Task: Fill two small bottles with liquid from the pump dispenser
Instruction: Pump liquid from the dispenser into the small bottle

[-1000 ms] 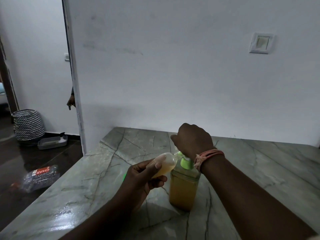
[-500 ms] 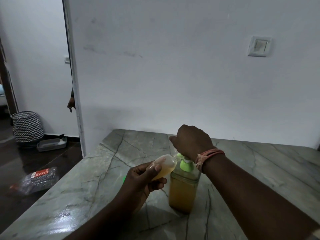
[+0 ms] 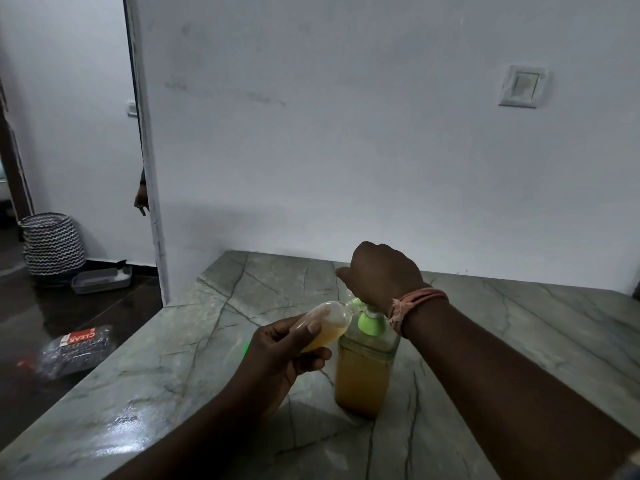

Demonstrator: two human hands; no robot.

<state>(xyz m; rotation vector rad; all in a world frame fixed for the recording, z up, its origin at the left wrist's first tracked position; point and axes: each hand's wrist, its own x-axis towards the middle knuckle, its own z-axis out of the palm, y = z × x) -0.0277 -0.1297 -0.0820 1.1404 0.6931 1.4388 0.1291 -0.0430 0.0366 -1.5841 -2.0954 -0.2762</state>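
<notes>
A clear pump dispenser (image 3: 363, 375) with a green pump collar stands on the grey marble counter (image 3: 173, 358), about two-thirds full of amber liquid. My right hand (image 3: 381, 271) rests on top of the pump head, hiding it, fingers curled over it. My left hand (image 3: 280, 348) grips a small clear bottle (image 3: 325, 327), tilted with its mouth against the green spout. The small bottle holds amber liquid in its lower half. A green speck (image 3: 245, 348) peeks out behind my left hand. No second small bottle is in view.
A white wall with a light switch (image 3: 523, 85) backs the counter. Left of the counter's edge is dark floor with a plastic-wrapped pack (image 3: 78, 349), a grey tray (image 3: 102, 279) and a zigzag basket (image 3: 52, 242). Another person's hand (image 3: 141, 199) shows behind the wall corner.
Both hands stay at the dispenser. The right hand has risen slightly on the pump. The small bottle remains at the spout with about the same tilt.
</notes>
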